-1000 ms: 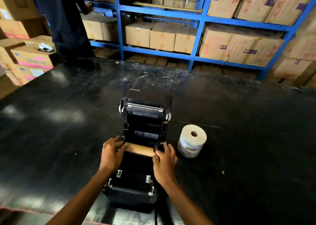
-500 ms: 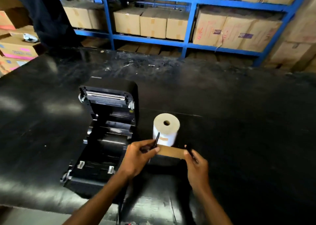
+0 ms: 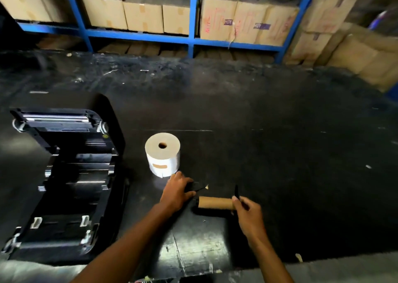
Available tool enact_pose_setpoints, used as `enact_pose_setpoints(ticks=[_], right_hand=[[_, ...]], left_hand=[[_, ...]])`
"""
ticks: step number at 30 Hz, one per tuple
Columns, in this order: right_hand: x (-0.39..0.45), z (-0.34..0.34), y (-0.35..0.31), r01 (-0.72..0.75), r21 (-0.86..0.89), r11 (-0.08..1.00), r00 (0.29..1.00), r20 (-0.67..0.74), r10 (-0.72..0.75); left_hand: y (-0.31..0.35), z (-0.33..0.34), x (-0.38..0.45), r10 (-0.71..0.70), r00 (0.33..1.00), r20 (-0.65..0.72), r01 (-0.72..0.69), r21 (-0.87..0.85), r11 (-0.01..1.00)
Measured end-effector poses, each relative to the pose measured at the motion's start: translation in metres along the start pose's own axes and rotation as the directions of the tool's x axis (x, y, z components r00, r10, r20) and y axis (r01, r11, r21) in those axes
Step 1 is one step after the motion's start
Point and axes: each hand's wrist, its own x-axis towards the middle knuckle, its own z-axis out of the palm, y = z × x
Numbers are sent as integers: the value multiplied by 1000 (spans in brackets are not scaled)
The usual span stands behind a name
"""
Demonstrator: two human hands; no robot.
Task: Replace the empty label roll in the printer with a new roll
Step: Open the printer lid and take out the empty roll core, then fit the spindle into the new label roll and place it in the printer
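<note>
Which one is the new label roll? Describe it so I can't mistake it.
On the black table, look just right of the open printer. The new roll stands on end, fat and white with a small centre hole, unlike the thin bare brown cardboard tube lying flat nearer the hands.

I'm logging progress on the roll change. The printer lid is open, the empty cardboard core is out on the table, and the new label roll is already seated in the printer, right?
Not quite. The head view shows the new label roll standing on end on the table, right of the open printer, not seated inside. The rest holds: the empty cardboard core is out.
</note>
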Motion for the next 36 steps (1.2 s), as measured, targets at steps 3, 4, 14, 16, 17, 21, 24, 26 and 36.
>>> enact_pose_setpoints(ticks=[3,4,14,16,17,21,24,26,36], right_hand=[[-4,-1,5,5,-1,1000,1000,6,-5],[-4,0,6,15,3,1000,1000,4,-15],[25,16,-22,30,-22,999,1000,-2,-30],[33,3,-18,6,-116,993,998,-68,-14],[34,0,-14,-1,-188,982,998,-62,-11],[18,21,-4,64,-333,941,982,190,0],[6,49,1,118,-439,891,972,234,-13],[1,59,0,86,-476,875,982,187,5],[47,113,-105,476,-376,795,848,436,-301]], left_hand=[[2,-2,-4,22,998,-63,-28,-98,995],[4,-4,-10,31,996,-86,-46,-173,984],[-20,-63,-63,-117,993,30,118,-414,903],[-35,-79,-67,-194,976,-99,141,-393,909],[-39,-83,-67,-216,962,-167,136,-389,911],[-36,-70,-62,-163,971,-177,88,-368,926],[-31,-44,-64,-76,993,-89,47,-289,956],[-34,-31,-68,-22,999,-49,12,-177,984],[-39,-68,-20,-586,809,49,337,-856,393]])
